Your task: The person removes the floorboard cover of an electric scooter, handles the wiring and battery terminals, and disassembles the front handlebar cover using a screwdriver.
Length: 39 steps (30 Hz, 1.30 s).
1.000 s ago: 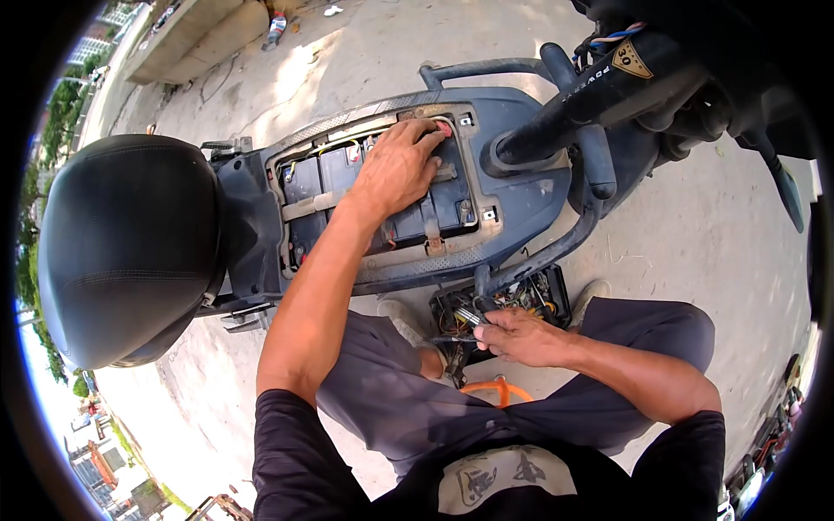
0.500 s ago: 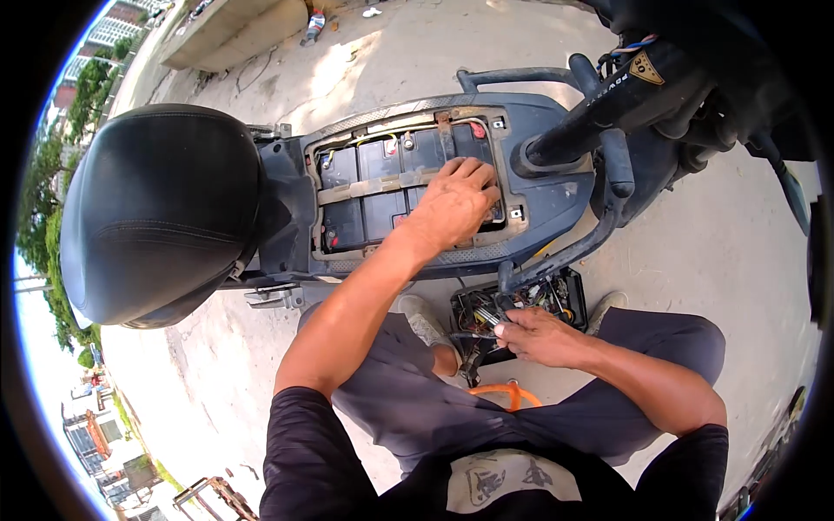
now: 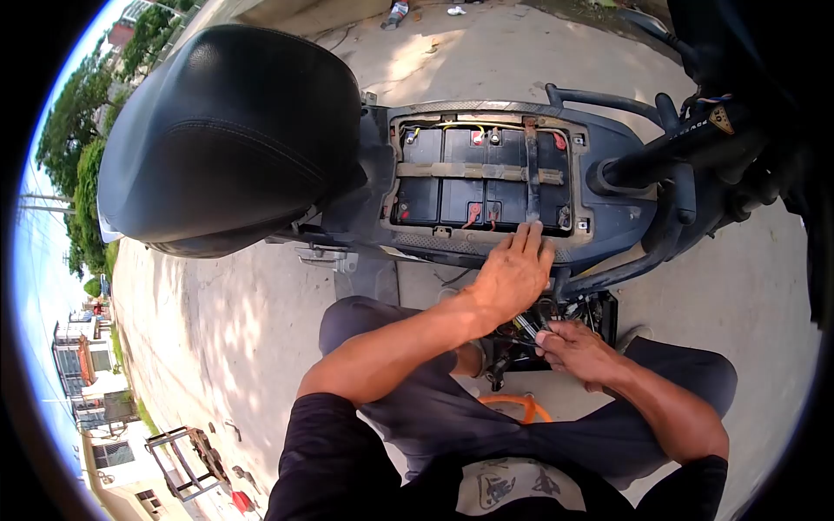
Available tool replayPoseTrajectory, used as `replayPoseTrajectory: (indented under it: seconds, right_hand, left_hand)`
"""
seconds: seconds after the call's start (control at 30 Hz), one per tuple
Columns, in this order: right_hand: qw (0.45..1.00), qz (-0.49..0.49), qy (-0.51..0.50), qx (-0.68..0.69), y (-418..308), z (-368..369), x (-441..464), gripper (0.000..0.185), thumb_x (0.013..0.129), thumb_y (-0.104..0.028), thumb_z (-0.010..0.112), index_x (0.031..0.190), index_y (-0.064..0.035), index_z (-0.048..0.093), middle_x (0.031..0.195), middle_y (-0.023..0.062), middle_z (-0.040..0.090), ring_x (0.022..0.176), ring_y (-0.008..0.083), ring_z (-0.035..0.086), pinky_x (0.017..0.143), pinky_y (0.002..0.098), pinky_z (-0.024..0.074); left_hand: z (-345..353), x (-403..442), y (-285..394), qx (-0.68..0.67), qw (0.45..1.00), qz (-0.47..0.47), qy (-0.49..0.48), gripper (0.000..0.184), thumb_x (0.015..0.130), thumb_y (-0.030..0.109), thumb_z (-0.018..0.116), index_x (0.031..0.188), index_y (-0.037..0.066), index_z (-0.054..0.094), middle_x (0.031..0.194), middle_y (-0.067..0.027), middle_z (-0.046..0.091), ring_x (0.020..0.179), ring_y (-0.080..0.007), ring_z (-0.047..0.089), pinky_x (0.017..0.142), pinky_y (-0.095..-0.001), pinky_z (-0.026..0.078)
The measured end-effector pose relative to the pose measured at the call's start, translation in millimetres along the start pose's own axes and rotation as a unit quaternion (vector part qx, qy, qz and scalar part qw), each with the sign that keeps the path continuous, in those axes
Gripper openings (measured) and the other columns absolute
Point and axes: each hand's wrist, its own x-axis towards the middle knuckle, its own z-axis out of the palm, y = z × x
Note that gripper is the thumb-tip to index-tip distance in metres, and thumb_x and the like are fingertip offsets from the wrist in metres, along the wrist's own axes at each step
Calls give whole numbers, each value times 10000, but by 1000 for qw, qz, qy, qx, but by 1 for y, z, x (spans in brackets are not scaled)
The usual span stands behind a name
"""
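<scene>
My left hand (image 3: 512, 271) reaches over the near edge of the scooter's floor opening, fingertips by the lower end of a dark strap (image 3: 532, 174). Whether its fingers grip anything is hidden. Black batteries (image 3: 419, 198) with red and dark terminals fill the opening, and a tan strap (image 3: 469, 172) crosses them lengthwise. Lower right, my right hand (image 3: 580, 352) is closed around a small tool with a silvery, striped part (image 3: 526, 326), above a black box (image 3: 605, 321) of wires and parts between my legs.
The black seat (image 3: 234, 139) rises at the left. Handlebar stem (image 3: 643, 169) and tubular side guard (image 3: 630, 271) stand at the right. An orange ring-shaped object (image 3: 528, 406) lies on the ground between my knees. A metal frame (image 3: 187, 464) is at the lower left.
My left hand has moved from the batteries' far side toward me, to the opening's near edge. My right hand keeps hold of the tool. The view has shifted, putting the scooter further right.
</scene>
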Motion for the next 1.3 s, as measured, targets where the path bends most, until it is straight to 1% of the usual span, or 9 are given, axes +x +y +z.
replayPoseTrajectory:
  seconds: [0.07,0.17,0.33,0.43,0.53,0.63,0.73,1.03,1.3]
  right_hand:
    - [1000,-5,-6,4,16,1,8,370,1104,-325,558,914,-12,607,733,1,558,652,97,515,614,305,461]
    - [1000,-8,0,-21,21,4,11,366,1105,-320,556,914,-12,609,730,2,557,653,95,515,613,308,461]
    - [1000,-5,-5,9,45,5,22,357,1112,-328,560,926,-25,598,754,-9,561,662,82,501,625,291,452]
    - [997,11,14,72,44,10,20,315,1117,-300,558,961,-27,575,766,-14,546,660,80,481,621,285,439]
    - [994,0,17,104,46,8,24,281,1121,-275,554,987,-27,553,763,-19,519,649,77,450,612,283,421]
    - [994,-1,48,95,31,9,17,287,1122,-278,559,982,-28,547,756,-20,498,646,73,429,597,283,399]
    - [994,-2,26,104,35,6,19,308,1124,-299,563,976,-29,548,756,-20,501,653,72,431,598,281,399]
    - [996,-10,29,80,45,7,15,307,1125,-291,553,970,-26,555,750,-18,500,655,74,438,594,282,406]
    - [996,-23,21,80,43,7,13,311,1123,-265,531,972,2,579,748,-15,512,650,78,451,593,280,405]
  left_hand:
    - [8,-10,-2,2,999,-27,-18,719,926,361,761,1461,-56,522,1582,-325,438,1438,-440,496,1151,-472,467]
    - [8,-18,-4,-24,999,-36,-10,743,928,365,760,1481,-57,502,1587,-326,428,1444,-454,483,1171,-482,448]
    - [-8,-28,-2,-18,997,-60,-35,801,976,442,706,1537,-63,441,1612,-333,392,1477,-457,436,1236,-499,360]
    - [-1,-35,2,-18,996,-62,-60,759,986,406,679,1536,-64,447,1608,-348,391,1484,-472,424,1234,-512,359]
    - [18,-36,8,78,993,-53,-76,693,1004,340,622,1534,-73,452,1607,-366,385,1492,-492,409,1219,-533,374]
    - [12,-34,10,57,992,-51,-100,628,1013,265,553,1522,-92,462,1599,-386,386,1486,-517,410,1195,-543,404]
    - [11,-32,12,82,990,-41,-103,583,1019,221,526,1499,-108,482,1578,-403,403,1463,-527,435,1171,-533,435]
    - [10,-27,16,83,992,-50,-86,538,1003,172,532,1459,-114,522,1538,-411,452,1435,-535,470,1150,-529,455]
    - [13,-17,19,82,986,-61,-135,550,1016,172,525,1478,-124,490,1543,-429,439,1439,-549,471,1142,-551,450]
